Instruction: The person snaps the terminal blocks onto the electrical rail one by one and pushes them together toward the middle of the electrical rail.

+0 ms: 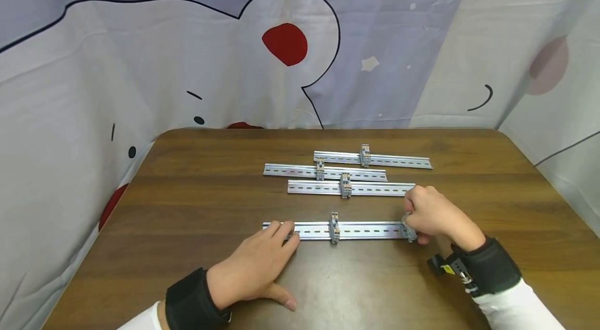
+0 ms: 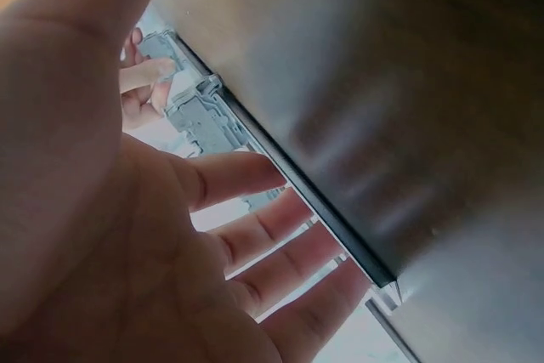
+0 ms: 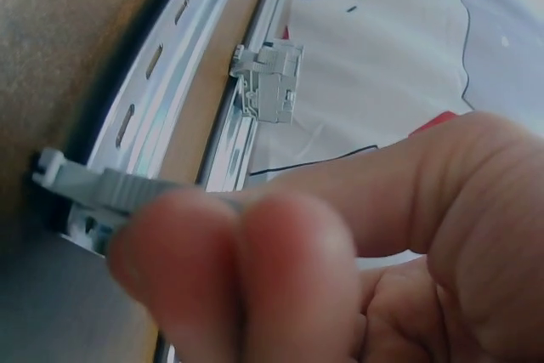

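Note:
A slotted metal DIN rail (image 1: 370, 230) lies nearest on the wooden table. A grey terminal block (image 1: 335, 228) sits across it, a little left of its middle. My left hand (image 1: 255, 267) rests with extended fingers on the rail's left end, thumb spread out on the near side. At the right end, my right hand (image 1: 433, 215) pinches another grey terminal block (image 3: 127, 189) between thumb and fingers. That block lies over the rail's end; the fingertips hide much of it, and whether it is clipped on I cannot tell.
Farther back lie three more DIN rails, a near one (image 1: 309, 187), a middle one (image 1: 286, 169) and a far one (image 1: 403, 161), each bearing grey terminal blocks. A printed cloth (image 1: 187, 59) hangs behind the wooden table (image 1: 197, 184).

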A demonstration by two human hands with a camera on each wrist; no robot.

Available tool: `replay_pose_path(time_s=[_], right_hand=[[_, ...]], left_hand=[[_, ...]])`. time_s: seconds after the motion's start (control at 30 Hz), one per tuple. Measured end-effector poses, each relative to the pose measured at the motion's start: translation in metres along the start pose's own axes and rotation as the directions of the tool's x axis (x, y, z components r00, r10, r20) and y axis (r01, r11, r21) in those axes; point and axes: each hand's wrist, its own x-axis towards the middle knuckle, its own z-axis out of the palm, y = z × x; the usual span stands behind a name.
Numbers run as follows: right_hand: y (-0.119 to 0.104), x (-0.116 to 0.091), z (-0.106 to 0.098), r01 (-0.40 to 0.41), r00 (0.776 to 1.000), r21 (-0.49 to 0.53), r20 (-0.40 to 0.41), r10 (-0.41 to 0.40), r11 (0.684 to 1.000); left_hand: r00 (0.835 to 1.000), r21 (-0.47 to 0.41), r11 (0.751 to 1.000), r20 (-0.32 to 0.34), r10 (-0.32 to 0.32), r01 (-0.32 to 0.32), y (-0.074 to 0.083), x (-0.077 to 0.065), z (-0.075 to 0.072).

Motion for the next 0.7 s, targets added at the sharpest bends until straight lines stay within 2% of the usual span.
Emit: replay_pose_path(time_s=[0.23,0.37,0.47,0.57,0.7], right_hand=[[0.0,0.006,0.001,0.03,0.999,-0.014,0.044,-0.029,0.999],[0.001,0.003,-0.002,-0.014,0.997,0.003,0.08,0.014,1.0],[0.004,0.0,-0.007,-0.033,0.993,0.064,0.119,0.025,0.997],[0.008,-0.002,-0.016,-0.015,0.985,0.162,0.171,-0.013,0.987],[0.019,-0.004,-0.028,0.002,0.961,0.332,0.261,-0.094,0.943]], left_hand=[[1.0,0.016,1.0,-0.002,-0.013,0.013,0.001,0.0,0.001],[1.0,0.015,1.0,-0.01,-0.013,0.013,0.002,0.002,0.002],[1.0,0.018,1.0,-0.019,-0.012,0.012,0.002,0.003,0.002],[1.0,0.024,1.0,-0.027,-0.011,0.012,0.001,0.003,0.002],[0.999,0.022,1.0,-0.033,-0.012,0.013,0.001,0.003,0.001]])
